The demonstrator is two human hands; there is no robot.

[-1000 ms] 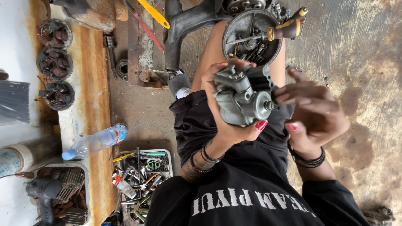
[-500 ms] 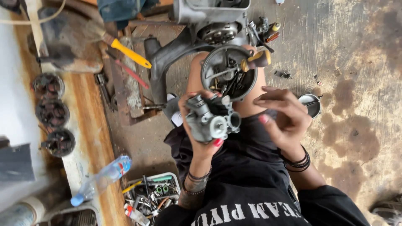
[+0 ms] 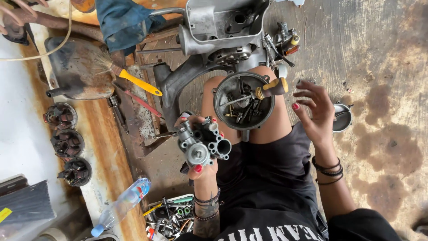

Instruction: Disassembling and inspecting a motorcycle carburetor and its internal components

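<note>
My left grip (image 3: 199, 154) clamps carburetor (image 3: 203, 143), now lower-centre of frame. Right grip (image 3: 315, 114) has lifted off, fingers spread, empty, near screwdriver (image 3: 261, 92) in round metal bowl (image 3: 220, 105).

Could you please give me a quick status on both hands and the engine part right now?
Left hand gripping grey carburettor above lap. Right hand open, empty, beside round metal tray on knee. Yellow-handled screwdriver lies across tray. Nothing between hands.

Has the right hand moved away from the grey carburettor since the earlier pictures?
Yes. The right hand was touching the carburettor held in the left hand; now it is apart, open, near the screwdriver in the round cover.
</note>
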